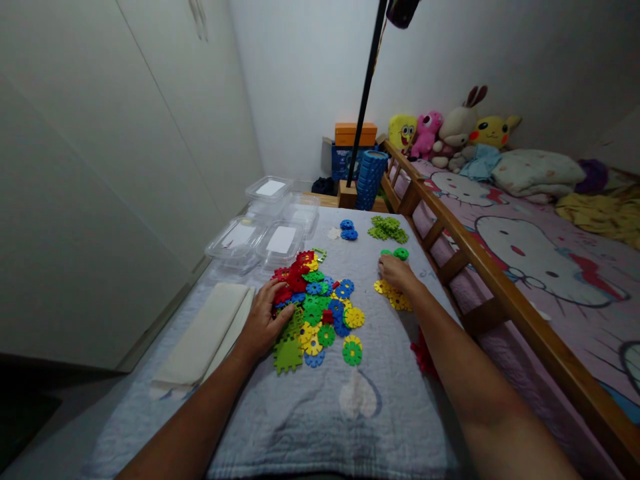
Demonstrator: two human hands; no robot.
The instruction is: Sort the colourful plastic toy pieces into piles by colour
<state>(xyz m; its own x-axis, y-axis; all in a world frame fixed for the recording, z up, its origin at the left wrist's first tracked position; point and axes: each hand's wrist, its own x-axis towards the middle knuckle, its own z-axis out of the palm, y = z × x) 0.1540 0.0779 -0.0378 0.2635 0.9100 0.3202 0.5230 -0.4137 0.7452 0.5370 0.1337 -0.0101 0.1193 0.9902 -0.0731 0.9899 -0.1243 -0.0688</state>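
Note:
A mixed heap of plastic interlocking building pieces (315, 310) lies mid-table: notched discs in blue, green and yellow, with red and olive-green squares. My left hand (264, 317) rests on its left side, fingers spread over red and olive pieces. On the right, my right hand (394, 270) has its fingers pinched by the green discs (401, 254); whatever they hold is hidden. Just below it lie yellow discs (399, 300). Red pieces (424, 353) show partly behind my right forearm. Farther back are blue discs (349, 231) and a pile of lime-green squares (388, 229).
Clear plastic boxes (235, 240) with white labels stand at the back left. A folded cream cloth (203, 337) lies on the left. A wooden bed rail (450, 230) borders the right side. Behind the table are a black pole (367, 93) and a blue foam roller (371, 180).

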